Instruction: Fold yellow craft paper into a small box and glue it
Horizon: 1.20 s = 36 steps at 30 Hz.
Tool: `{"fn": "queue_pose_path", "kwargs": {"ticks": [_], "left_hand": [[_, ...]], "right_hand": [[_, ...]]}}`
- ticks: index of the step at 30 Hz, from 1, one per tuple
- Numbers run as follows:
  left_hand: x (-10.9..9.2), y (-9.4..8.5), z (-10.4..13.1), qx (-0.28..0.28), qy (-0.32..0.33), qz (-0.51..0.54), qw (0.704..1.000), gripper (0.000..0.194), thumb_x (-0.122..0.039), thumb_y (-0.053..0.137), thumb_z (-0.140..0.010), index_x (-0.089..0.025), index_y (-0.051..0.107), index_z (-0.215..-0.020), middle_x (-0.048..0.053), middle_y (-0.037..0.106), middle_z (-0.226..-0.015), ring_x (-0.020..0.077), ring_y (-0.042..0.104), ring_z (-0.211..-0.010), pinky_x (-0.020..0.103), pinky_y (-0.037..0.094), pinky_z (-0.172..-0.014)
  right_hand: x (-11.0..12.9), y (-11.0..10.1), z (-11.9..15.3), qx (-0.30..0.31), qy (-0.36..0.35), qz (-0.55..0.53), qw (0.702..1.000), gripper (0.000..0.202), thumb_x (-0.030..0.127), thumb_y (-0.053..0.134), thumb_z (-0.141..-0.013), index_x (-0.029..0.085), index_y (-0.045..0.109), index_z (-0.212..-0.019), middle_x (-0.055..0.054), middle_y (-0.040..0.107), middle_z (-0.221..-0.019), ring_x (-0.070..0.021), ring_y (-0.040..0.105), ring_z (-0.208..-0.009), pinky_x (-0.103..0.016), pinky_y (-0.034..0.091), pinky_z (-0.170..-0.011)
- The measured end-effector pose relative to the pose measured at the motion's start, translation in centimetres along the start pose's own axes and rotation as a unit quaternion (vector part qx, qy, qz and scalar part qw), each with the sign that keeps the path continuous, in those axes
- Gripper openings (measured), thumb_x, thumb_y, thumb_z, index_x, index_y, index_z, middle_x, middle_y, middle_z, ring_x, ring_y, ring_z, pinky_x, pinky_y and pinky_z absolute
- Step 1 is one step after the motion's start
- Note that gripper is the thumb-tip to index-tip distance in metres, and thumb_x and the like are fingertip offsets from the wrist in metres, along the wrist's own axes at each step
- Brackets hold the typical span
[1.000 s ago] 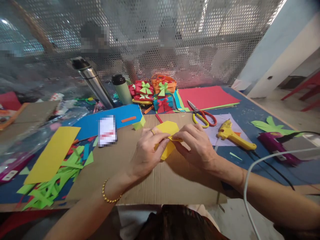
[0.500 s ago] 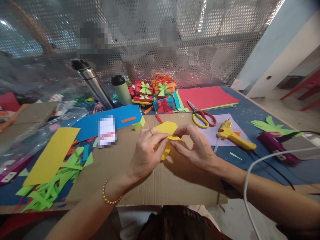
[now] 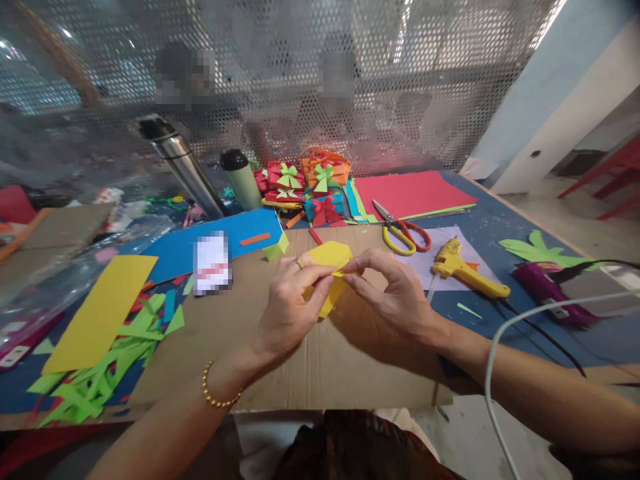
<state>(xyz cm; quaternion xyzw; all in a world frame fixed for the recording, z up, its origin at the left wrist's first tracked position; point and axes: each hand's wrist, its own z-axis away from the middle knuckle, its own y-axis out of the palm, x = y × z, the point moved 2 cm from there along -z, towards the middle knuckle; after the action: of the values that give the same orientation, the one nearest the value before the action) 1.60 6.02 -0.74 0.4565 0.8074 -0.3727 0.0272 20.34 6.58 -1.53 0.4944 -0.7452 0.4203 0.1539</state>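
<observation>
A folded piece of yellow paper [image 3: 330,255] is held over the cardboard sheet [image 3: 280,383] in the middle of the table. My left hand [image 3: 297,293] pinches its near side between thumb and fingers. From the other side my right hand [image 3: 387,283] grips the same fold, thumb and forefinger pressed together at the crease. Part of the yellow paper is hidden behind my left fingers. Just beyond my left hand stands a small light-green paper box [image 3: 277,247]. Scissors [image 3: 404,230] with yellow and red handles lie past my right hand, and a yellow glue gun [image 3: 467,270] rests to its right.
Small paper gift boxes with bows [image 3: 325,177] are stacked at the back, beside red paper sheets [image 3: 415,192]. Green paper scraps [image 3: 105,373] and a yellow sheet [image 3: 103,313] lie left. Two bottles, a steel one [image 3: 185,170] and a green one [image 3: 243,180], stand behind. A white cable [image 3: 493,373] crosses my right forearm.
The fold in the yellow paper now looks flatter, its flap pressed down between my fingertips. Both hands keep their hold. The whole view has shifted slightly.
</observation>
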Motion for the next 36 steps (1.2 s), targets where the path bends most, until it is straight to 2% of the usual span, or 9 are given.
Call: {"fn": "queue_pose_path", "kwargs": {"ticks": [3, 8, 14, 20, 30, 36], "left_hand": [[0.1, 0.0, 0.0, 0.013, -0.02, 0.012, 1.0, 0.013, -0.019, 0.064, -0.096, -0.02, 0.077, -0.098, 0.004, 0.073, -0.087, 0.0203, 0.061, -0.085, 0.035, 0.05, -0.078], [0.0, 0.1, 0.0, 0.021, -0.031, 0.023, 0.999, 0.014, -0.019, 0.062, -0.097, -0.019, 0.076, -0.099, 0.004, 0.073, -0.087, 0.0203, 0.06, -0.085, 0.037, 0.049, -0.08], [0.2, 0.1, 0.0, 0.006, -0.025, 0.026, 0.999, 0.014, -0.019, 0.063, -0.097, -0.019, 0.077, -0.099, 0.004, 0.075, -0.09, 0.02, 0.061, -0.085, 0.036, 0.05, -0.079], [-0.1, 0.0, -0.1, 0.016, -0.007, 0.024, 1.0, 0.013, -0.018, 0.064, -0.096, -0.019, 0.076, -0.098, 0.004, 0.075, -0.09, 0.0197, 0.063, -0.086, 0.036, 0.05, -0.08], [-0.1, -0.2, -0.2, 0.014, -0.006, 0.011, 1.0, 0.011, -0.017, 0.066, -0.095, -0.017, 0.077, -0.098, 0.005, 0.074, -0.088, 0.021, 0.059, -0.086, 0.036, 0.048, -0.078], [-0.2, -0.1, -0.2, 0.013, -0.003, 0.017, 1.0, 0.01, -0.023, 0.068, -0.097, -0.02, 0.077, -0.095, 0.003, 0.074, -0.084, 0.0197, 0.06, -0.082, 0.038, 0.046, -0.078]], "right_hand": [[0.2, -0.1, 0.0, -0.01, -0.032, 0.035, 0.999, 0.004, 0.024, 0.065, -0.092, 0.023, 0.069, -0.09, -0.001, 0.072, -0.083, -0.0181, 0.066, -0.079, -0.034, 0.047, -0.075], [0.2, -0.1, 0.1, -0.009, -0.019, 0.027, 0.999, 0.004, 0.023, 0.062, -0.092, 0.023, 0.065, -0.09, -0.001, 0.072, -0.084, -0.0174, 0.067, -0.079, -0.033, 0.049, -0.075], [0.1, 0.0, -0.2, 0.014, -0.047, 0.04, 0.998, 0.007, 0.028, 0.064, -0.095, 0.022, 0.068, -0.095, -0.002, 0.071, -0.082, -0.018, 0.065, -0.077, -0.034, 0.048, -0.074], [-0.1, 0.0, -0.4, 0.037, -0.056, 0.046, 0.997, 0.012, 0.027, 0.06, -0.098, 0.022, 0.067, -0.09, -0.003, 0.069, -0.081, -0.0182, 0.063, -0.076, -0.034, 0.046, -0.073], [-0.8, 0.1, -0.5, 0.019, -0.072, 0.047, 0.996, 0.014, 0.029, 0.06, -0.098, 0.022, 0.06, -0.087, -0.002, 0.062, -0.08, -0.0162, 0.056, -0.072, -0.031, 0.045, -0.067], [-0.8, 0.1, -0.6, 0.022, -0.077, 0.056, 0.995, 0.018, 0.031, 0.059, -0.099, 0.022, 0.058, -0.083, -0.002, 0.061, -0.078, -0.0161, 0.055, -0.07, -0.031, 0.044, -0.067]]}}
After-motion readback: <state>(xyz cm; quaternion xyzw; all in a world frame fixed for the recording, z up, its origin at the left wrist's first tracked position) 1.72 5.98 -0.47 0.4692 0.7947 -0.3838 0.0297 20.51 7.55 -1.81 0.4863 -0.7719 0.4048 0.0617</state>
